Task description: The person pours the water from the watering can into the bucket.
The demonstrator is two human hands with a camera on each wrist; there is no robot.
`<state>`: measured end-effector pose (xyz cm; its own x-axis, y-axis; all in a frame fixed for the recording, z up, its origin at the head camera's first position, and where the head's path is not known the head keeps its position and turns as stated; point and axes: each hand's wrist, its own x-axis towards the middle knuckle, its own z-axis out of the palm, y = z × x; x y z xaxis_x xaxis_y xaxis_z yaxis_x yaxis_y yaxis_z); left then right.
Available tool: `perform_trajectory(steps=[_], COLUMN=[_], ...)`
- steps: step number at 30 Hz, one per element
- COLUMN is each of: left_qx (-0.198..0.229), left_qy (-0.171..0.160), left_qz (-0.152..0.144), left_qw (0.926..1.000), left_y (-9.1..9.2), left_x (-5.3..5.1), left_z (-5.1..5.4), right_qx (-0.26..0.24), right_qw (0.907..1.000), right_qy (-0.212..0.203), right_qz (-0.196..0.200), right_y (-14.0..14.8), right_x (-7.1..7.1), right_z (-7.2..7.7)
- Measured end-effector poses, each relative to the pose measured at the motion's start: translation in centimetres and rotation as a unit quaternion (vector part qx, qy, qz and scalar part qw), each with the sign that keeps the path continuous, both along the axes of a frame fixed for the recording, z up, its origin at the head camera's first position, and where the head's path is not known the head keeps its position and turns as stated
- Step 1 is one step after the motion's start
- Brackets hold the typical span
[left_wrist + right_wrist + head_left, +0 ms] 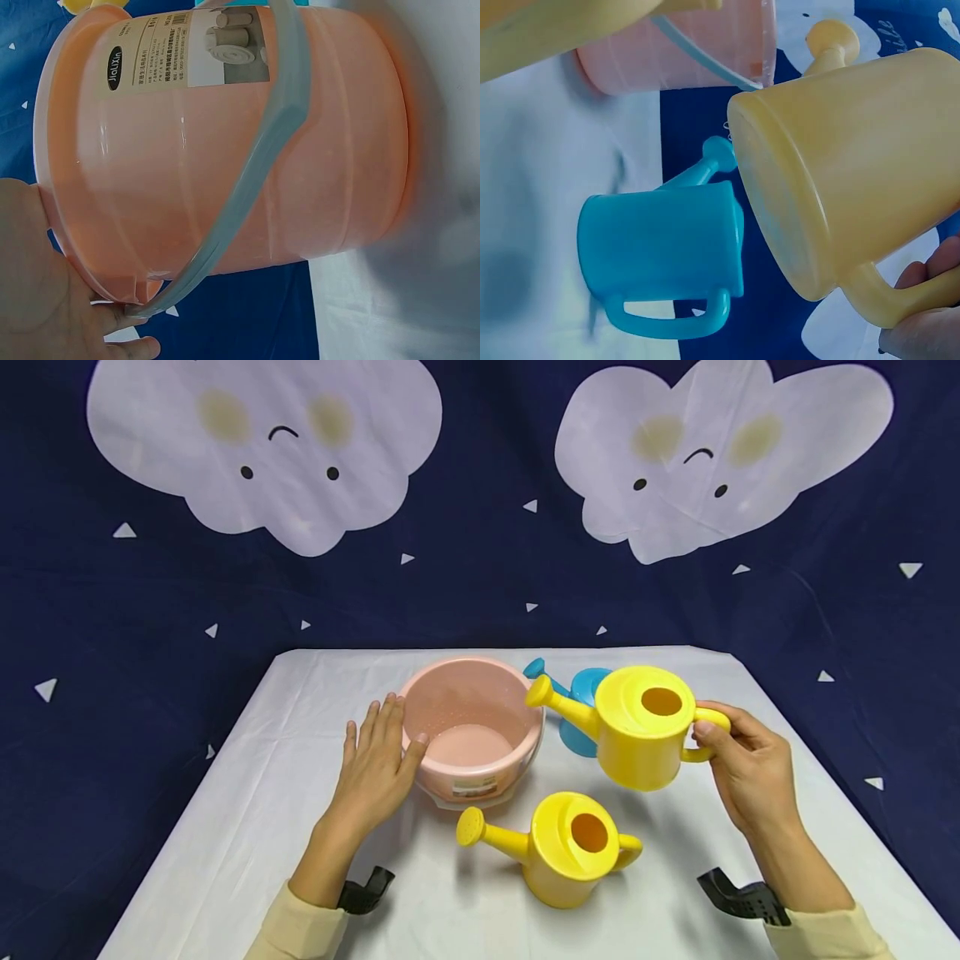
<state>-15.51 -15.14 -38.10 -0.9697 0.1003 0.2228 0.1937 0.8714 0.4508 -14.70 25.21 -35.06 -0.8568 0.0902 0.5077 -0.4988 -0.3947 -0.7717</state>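
My right hand (753, 768) grips the handle of a yellow watering can (637, 747), which is raised above the table with its spout toward a pink bucket (517, 764). The can's underside shows in the right wrist view, where fingers and thumb (922, 334) close round the handle. My left hand (378, 768) lies against the bucket's left rim, its fingers fairly straight. From the left wrist view the bucket's grey handle (251, 172) hangs down along its side. The bucket stands upright, and no contents are visible inside.
A second yellow watering can (558, 860) stands in front of the bucket, spout to the left. Behind the raised can is a blue watering can (660, 240), partly hidden in the head view. A white cloth covers the table (247, 835); a dark blue cloud-patterned curtain (487, 568) hangs behind.
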Motion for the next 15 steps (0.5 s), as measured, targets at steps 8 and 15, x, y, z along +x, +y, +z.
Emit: perform_trajectory(steps=[8,15], left_qx=[-0.001,-0.003], left_qy=[0.004,0.001], left_qz=[0.000,0.000], left_qw=[1.0000,1.0000], left_y=[0.1,0.1], left_x=[0.0,0.0], left_z=[0.0,0.1], right_qx=[0.000,-0.015], right_qw=[0.9999,0.9998], right_qy=[-0.008,-0.009], right_qz=[-0.012,-0.012], right_y=[0.6,1.1], right_x=[0.6,1.0], right_z=[-1.2,-2.7])
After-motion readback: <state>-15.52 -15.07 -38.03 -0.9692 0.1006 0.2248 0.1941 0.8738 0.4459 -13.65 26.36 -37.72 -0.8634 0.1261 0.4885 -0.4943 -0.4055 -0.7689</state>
